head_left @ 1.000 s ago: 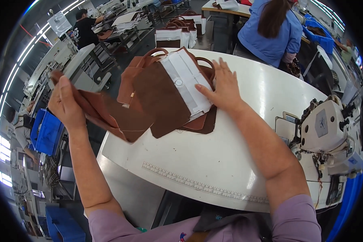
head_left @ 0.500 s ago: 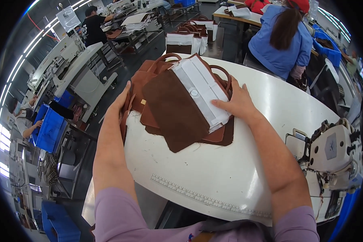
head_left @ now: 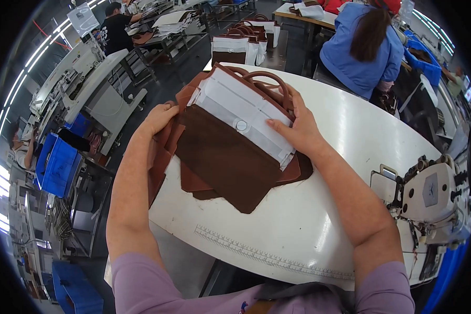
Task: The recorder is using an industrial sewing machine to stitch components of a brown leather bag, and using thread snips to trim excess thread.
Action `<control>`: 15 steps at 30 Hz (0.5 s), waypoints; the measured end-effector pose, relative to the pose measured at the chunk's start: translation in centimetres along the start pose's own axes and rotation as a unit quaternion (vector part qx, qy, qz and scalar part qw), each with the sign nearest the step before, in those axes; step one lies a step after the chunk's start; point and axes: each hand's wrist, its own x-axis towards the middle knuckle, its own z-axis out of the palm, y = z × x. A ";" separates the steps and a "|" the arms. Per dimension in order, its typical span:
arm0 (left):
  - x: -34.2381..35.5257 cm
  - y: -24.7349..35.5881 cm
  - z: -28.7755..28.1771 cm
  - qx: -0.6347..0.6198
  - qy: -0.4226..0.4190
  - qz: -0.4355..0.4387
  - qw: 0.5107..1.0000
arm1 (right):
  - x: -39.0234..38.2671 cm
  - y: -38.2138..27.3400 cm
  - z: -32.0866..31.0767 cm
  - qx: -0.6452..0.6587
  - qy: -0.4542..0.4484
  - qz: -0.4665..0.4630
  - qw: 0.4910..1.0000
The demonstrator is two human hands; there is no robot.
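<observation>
the stack of brown bag pieces [head_left: 225, 157] lies at the far left of the white worktop [head_left: 309, 209]. the left hand [head_left: 159, 118] grips its left edge; the right hand [head_left: 295, 128] presses flat, fingers spread, on the white-lined top piece [head_left: 240, 107]. a sewing machine [head_left: 429, 196] stands at right.

Stack of brown leather bag panels [head_left: 222, 157] on white bench [head_left: 298, 209], overhanging left edge; top piece white-lined [head_left: 240, 107], round snap, brown handles [head_left: 267, 78].

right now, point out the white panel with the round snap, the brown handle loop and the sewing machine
white panel [head_left: 246, 107], head view, on its flat middle
brown handle loop [head_left: 264, 77], head view, on the top of its arch
sewing machine [head_left: 429, 196], head view, on its pale front housing
</observation>
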 end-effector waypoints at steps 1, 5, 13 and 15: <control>-0.9 -0.3 0.1 -0.034 0.006 0.009 0.999 | 0.0 0.1 0.1 -0.001 0.002 0.000 1.000; -3.8 -0.8 0.5 -0.043 0.023 -0.002 0.999 | 0.5 1.7 2.2 0.025 0.047 -0.007 0.999; -2.6 -2.4 -1.0 0.059 0.095 -0.047 0.993 | 3.6 0.2 8.0 0.210 0.247 0.062 0.944; -3.1 -1.4 -1.8 0.058 0.085 -0.085 0.991 | 3.6 2.1 8.9 0.091 0.275 0.049 0.956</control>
